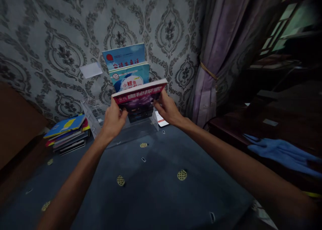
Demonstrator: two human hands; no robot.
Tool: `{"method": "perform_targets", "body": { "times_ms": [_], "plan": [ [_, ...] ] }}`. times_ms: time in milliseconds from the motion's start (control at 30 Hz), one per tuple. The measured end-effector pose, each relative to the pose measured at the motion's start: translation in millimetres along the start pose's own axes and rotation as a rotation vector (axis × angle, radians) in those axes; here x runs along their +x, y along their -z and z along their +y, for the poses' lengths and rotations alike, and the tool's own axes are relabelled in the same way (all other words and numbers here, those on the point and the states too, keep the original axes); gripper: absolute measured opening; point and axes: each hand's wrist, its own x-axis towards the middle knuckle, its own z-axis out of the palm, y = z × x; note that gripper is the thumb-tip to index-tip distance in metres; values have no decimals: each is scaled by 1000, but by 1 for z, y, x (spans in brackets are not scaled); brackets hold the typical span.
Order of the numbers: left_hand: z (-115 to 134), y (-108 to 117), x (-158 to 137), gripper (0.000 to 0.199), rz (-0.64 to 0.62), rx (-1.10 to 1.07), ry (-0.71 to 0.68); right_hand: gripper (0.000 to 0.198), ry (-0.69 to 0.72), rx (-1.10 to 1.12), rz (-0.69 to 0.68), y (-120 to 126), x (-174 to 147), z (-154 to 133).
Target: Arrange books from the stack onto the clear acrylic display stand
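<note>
Both my hands grip a dark purple and red book (141, 101) by its two sides. My left hand (113, 120) is closed on its left edge, thumb on the front cover. On the opposite edge, my right hand (168, 107) is closed the same way. The book tilts over a clear acrylic stand (93, 121), in front of a teal book (129, 76). Behind that stands a taller blue book (123, 55). Whether the held book's lower edge touches the stand cannot be made out.
A stack of books (67, 132) lies left of the stand on the dark blue tablecloth (151, 189). A phone-like white screen (161, 120) sits behind my right hand. Patterned wall and a purple curtain (208, 72) are behind; a blue cloth (281, 153) lies at right.
</note>
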Motion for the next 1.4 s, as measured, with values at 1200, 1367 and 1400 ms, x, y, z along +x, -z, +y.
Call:
{"method": "perform_targets", "body": {
  "times_ms": [1200, 1367, 1400],
  "plan": [
    [-29, -63, -3, 22, -105, 187, 220, 15, -150, -103, -39, -37, -15, 71],
    [-28, -66, 0, 24, -109, 222, 267, 41, -198, -122, 55, -39, -9, 68],
    [-28, -67, 1, 25, -114, 221, 273, 42, -191, -136, 58, -40, -7, 68]
  ]
}}
